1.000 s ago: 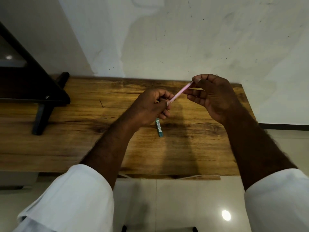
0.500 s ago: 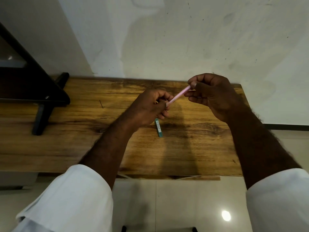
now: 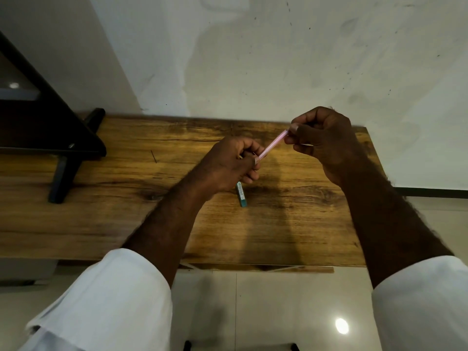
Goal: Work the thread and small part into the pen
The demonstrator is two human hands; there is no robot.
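Note:
A thin pink stick-like pen [image 3: 274, 143] hangs slanted above the wooden table [image 3: 126, 219]. My left hand [image 3: 231, 165] pinches its lower end with curled fingers. My right hand [image 3: 326, 140] pinches its upper end between thumb and fingertips. A small teal rectangular case [image 3: 241, 194] lies flat on the table just below my left hand, partly hidden by it.
A black stand with a slanted leg [image 3: 63, 173] sits on the table's left side. A white wall [image 3: 278, 59] rises right behind the table. The table's right edge ends near my right wrist; glossy floor tiles [image 3: 278, 312] lie below the front edge.
Both hands keep hold of the pink pen. My right hand has shifted its fingers slightly at the upper end; the teal case has not moved.

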